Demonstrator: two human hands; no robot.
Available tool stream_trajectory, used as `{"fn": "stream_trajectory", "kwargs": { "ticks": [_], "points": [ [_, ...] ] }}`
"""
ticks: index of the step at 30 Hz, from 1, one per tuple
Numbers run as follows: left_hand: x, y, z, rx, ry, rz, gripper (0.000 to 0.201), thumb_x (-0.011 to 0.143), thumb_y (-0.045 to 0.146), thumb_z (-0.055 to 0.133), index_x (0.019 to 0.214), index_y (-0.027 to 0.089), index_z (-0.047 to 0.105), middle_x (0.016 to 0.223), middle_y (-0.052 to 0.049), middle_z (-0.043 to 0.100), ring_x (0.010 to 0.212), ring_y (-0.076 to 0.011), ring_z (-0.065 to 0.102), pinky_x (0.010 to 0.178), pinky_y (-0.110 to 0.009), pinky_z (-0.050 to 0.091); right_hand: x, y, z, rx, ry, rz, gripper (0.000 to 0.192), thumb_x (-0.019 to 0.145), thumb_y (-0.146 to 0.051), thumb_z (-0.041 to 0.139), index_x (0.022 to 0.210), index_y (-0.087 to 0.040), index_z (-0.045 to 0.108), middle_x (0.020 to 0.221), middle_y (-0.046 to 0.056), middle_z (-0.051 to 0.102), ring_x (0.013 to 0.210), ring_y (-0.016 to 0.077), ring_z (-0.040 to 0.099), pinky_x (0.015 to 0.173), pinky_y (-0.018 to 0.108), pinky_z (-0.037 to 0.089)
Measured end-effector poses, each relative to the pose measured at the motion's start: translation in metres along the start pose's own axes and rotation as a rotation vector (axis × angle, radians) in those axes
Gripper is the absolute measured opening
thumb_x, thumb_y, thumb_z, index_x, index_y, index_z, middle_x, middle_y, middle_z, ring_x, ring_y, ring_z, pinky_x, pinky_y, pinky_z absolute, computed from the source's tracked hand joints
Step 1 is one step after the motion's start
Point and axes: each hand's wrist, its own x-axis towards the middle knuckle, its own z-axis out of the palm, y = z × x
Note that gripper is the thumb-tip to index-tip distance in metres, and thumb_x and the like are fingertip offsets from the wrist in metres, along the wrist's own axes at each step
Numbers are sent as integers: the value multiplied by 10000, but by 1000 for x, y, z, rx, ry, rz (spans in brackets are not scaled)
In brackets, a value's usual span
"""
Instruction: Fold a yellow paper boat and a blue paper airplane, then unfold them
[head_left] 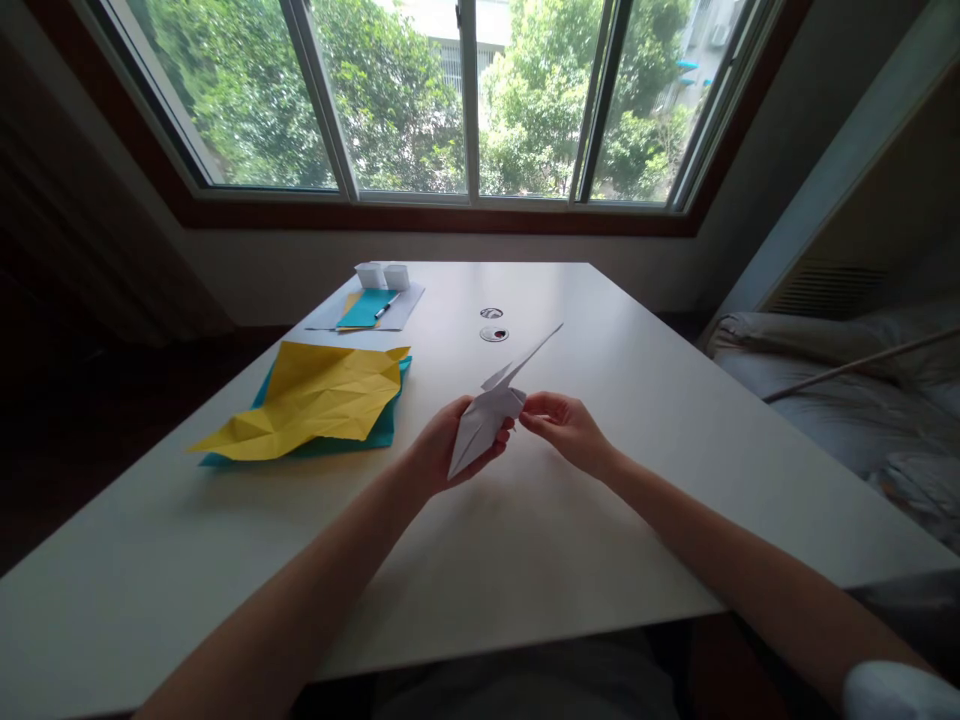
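A piece of folded white paper point(484, 422) with a long thin point rising to the upper right is held above the table. My left hand point(450, 445) is closed around its lower left part, fingers underneath and thumb along the near side. At the paper's right edge, my right hand point(564, 428) pinches a small corner between thumb and fingertips. The palm and several fingers of the left hand are partly hidden behind the paper.
Creased yellow paper point(322, 395) lies over teal paper point(382, 430) on the white table point(637, 560). Farther back are a teal sheet point(367, 308), a pen point(387, 306) and two small white boxes point(396, 277). Two round discs point(493, 334) sit mid-table.
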Motion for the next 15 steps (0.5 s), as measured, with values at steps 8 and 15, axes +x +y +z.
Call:
{"fn": "stream_trajectory", "kwargs": {
  "ticks": [8,15],
  "points": [
    [-4,0,2,-14,-57,-38,314,826,276,441,1021,76,584,699,-91,660,523,-133,598,536,-222,511,-3,0,0,-144,-113,-61,208,749,-319,628,896,-174,653,888,50,674,829,175,623,804,356,489],
    [-3,2,0,-25,21,22,279,816,295,453,911,88,615,673,-90,645,509,-127,572,523,-228,497,-2,-1,0,25,-144,34,189,749,-286,626,910,-190,653,834,22,642,785,135,577,746,290,457]
  ]
}}
